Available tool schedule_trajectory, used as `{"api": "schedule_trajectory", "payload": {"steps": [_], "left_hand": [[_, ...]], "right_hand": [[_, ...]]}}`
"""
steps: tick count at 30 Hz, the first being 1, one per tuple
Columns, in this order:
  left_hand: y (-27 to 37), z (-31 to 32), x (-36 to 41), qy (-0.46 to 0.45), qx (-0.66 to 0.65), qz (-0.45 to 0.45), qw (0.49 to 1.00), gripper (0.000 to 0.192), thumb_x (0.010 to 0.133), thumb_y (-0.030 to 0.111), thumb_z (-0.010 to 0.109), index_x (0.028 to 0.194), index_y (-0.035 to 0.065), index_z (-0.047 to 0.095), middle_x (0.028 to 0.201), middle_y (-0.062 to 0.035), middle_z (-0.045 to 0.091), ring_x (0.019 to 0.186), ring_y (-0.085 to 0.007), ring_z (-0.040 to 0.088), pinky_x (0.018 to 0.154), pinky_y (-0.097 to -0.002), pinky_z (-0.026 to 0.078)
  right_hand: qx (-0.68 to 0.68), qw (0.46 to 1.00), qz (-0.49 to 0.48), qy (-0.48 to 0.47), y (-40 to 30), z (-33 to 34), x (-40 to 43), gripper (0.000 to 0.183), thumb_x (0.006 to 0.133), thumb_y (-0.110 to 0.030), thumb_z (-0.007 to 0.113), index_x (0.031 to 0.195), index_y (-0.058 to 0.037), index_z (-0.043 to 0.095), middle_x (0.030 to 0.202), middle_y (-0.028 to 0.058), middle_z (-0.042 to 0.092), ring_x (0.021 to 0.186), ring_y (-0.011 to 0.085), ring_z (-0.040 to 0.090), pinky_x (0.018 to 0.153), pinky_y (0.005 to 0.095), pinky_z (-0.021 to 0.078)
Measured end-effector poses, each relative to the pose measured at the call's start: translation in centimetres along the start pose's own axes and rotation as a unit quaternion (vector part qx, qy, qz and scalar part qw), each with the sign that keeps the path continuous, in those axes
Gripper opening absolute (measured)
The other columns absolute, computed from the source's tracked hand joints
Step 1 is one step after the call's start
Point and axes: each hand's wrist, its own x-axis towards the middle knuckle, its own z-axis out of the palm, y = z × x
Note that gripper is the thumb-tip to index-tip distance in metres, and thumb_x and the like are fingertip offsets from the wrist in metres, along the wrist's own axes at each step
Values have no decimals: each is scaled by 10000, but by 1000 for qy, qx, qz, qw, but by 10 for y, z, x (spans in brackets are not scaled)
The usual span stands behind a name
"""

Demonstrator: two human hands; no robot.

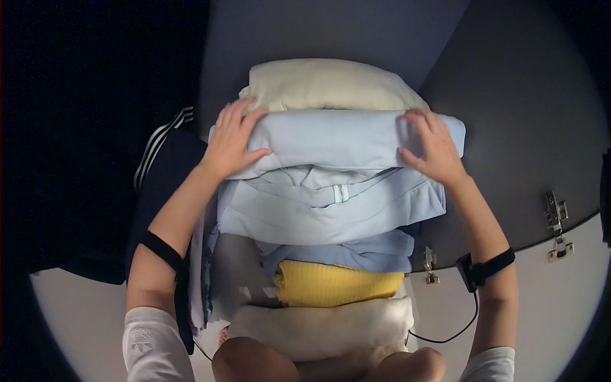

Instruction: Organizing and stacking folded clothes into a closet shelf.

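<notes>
Both hands rest on a folded light blue garment (334,138), fingers spread. My left hand (234,136) lies on its left end, my right hand (432,145) on its right end; neither is closed around the cloth. Behind it sits a folded cream garment (329,81). On the near side, a pale blue garment (334,219) shows its neckline with a small label. Below that are a darker blue folded garment (382,250), a yellow ribbed one (341,284) and a cream one (324,329) just before my knees.
Dark clothing with a white-striped navy garment (164,148) hangs at the left. A dark cabinet panel (501,143) stands at the right, with metal hinges (556,215) joining it to a white door (544,296). A black cable (448,341) runs from my right arm strap.
</notes>
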Motion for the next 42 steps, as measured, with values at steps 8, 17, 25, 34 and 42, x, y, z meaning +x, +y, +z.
{"api": "schedule_trajectory", "payload": {"steps": [8,17,25,34,42], "left_hand": [[14,14,7,-213,-26,-95,972,685,636,231,810,1223,80,491,1034,-132,661,1049,-327,605,1014,-478,392],[55,29,-76,-89,103,117,984,366,645,143,694,991,142,575,847,-24,531,871,-212,532,766,-369,385],[92,3,-112,-115,-94,54,987,176,818,182,623,983,125,599,935,-23,542,903,-236,526,828,-385,388],[64,29,-154,70,-68,-435,895,704,752,394,783,1245,2,468,1213,-187,491,1180,-319,441,994,-427,343],[95,25,-154,19,-527,-752,396,1060,610,584,826,1367,13,352,1293,-144,431,1205,-283,415,1063,-439,279]], "right_hand": [[-102,990,-4,-102,13,15,-5,474,604,-148,806,1003,-77,561,1009,106,581,1043,314,545,958,429,413],[-143,980,-133,-29,-6,63,-96,145,747,-93,547,891,-107,536,856,62,555,850,242,570,776,375,447],[6,993,-17,-119,-29,66,-141,275,702,-138,670,946,-92,553,934,93,537,936,270,526,862,380,393],[189,792,573,-98,-8,52,-176,689,778,-689,606,848,-5,652,791,116,622,794,249,647,724,402,490],[607,483,628,-60,-1,78,-193,1057,702,-701,687,1440,-47,307,1385,212,386,1136,268,530,969,439,430]]}}
